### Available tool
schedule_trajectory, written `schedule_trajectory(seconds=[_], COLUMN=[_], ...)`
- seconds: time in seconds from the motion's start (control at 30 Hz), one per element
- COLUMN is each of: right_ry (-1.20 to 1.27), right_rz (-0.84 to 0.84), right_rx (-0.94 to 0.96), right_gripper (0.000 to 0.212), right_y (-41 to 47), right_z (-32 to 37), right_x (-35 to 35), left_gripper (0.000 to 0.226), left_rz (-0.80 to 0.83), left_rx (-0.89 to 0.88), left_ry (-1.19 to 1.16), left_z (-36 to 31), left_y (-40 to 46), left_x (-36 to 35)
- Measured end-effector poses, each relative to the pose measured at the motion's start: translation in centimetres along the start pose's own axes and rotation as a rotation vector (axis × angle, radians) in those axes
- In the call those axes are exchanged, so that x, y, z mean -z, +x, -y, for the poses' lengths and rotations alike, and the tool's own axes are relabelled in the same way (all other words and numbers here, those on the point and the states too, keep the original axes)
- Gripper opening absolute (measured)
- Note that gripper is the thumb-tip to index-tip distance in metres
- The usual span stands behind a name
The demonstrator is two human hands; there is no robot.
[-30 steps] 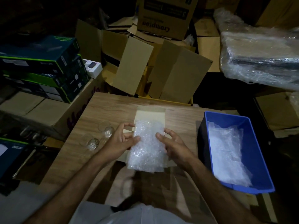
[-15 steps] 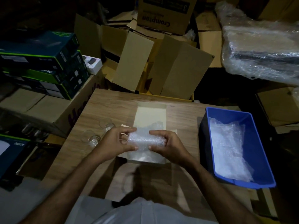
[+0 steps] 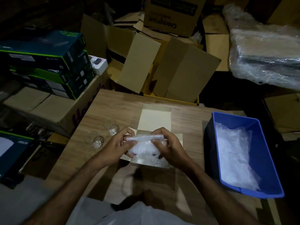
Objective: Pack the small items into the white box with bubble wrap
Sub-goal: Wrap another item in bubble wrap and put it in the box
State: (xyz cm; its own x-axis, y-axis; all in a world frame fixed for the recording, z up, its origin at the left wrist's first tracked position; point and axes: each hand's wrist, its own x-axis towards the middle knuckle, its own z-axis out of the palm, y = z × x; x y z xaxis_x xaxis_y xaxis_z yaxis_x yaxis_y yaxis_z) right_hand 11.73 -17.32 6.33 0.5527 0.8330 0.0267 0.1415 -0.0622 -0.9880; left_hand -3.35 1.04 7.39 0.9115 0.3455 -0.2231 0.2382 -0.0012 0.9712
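Observation:
A bubble-wrap bundle (image 3: 142,146) is held over the open white box (image 3: 155,120) in the middle of the wooden table. My left hand (image 3: 118,146) grips its left side and my right hand (image 3: 168,146) grips its right side, thumbs on top along a rolled upper edge. What is inside the wrap is hidden. Two small clear glass items (image 3: 112,128) (image 3: 97,141) lie on the table just left of my left hand. The box's lid flap stands open toward the far side.
A blue plastic bin (image 3: 272,161) with loose bubble wrap (image 3: 235,151) sits at the table's right edge. Open cardboard cartons (image 3: 162,70) crowd behind the table. Stacked dark product boxes (image 3: 48,62) stand left. A plastic-wrapped bundle (image 3: 266,51) lies far right.
The flat bubble-wrap sheet has been rolled up from its far end into a compact bundle. Both hands came closer together and lifted it slightly over the box.

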Motion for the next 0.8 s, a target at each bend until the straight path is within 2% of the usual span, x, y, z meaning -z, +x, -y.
schedule_trajectory(seconds=[0.07,0.17,0.23,0.3,0.33,0.4,0.47,0.6,0.73,0.8], right_ry=[0.029,0.086,0.069,0.092,0.087,0.046,0.058,-0.064,-0.162,-0.21], right_rz=[-0.014,-0.053,-0.036,-0.014,-0.015,-0.01,0.013,-0.028,-0.141,-0.176], right_rx=[0.011,-0.036,-0.104,-0.145,-0.123,-0.054,-0.05,0.0,0.03,0.019], right_gripper=[0.013,0.024,0.025,0.018,0.018,0.032,0.038,0.018,0.015,0.016], right_y=[0.5,1.6,2.4,3.0,3.3,4.0,5.0,7.6,10.3,11.7], right_z=[-0.4,-1.1,-1.3,-1.1,-1.0,-1.2,-1.4,-2.5,-3.0,-2.9], right_x=[-0.6,-1.1,-1.3,-1.8,-2.2,-3.2,-4.2,-6.3,-8.5,-9.3], left_gripper=[0.015,0.033,0.028,0.026,0.033,0.043,0.034,0.029,0.044,0.068], left_rz=[0.009,0.078,0.021,-0.098,-0.128,-0.185,-0.255,-0.39,-0.558,-0.542], left_rx=[0.056,0.162,0.176,0.136,0.109,0.085,0.067,0.081,0.053,0.071], left_ry=[-0.076,-0.314,-0.382,-0.276,-0.238,-0.2,-0.129,0.058,0.345,0.58], left_z=[0.2,0.2,0.1,0.2,0.5,0.8,1.3,3.2,5.6,7.2], left_y=[-0.3,-0.8,-0.8,-0.3,0.0,0.5,0.6,1.1,3.0,4.4], left_x=[0.8,2.1,2.6,2.9,3.1,3.5,4.1,6.4,11.0,13.2])
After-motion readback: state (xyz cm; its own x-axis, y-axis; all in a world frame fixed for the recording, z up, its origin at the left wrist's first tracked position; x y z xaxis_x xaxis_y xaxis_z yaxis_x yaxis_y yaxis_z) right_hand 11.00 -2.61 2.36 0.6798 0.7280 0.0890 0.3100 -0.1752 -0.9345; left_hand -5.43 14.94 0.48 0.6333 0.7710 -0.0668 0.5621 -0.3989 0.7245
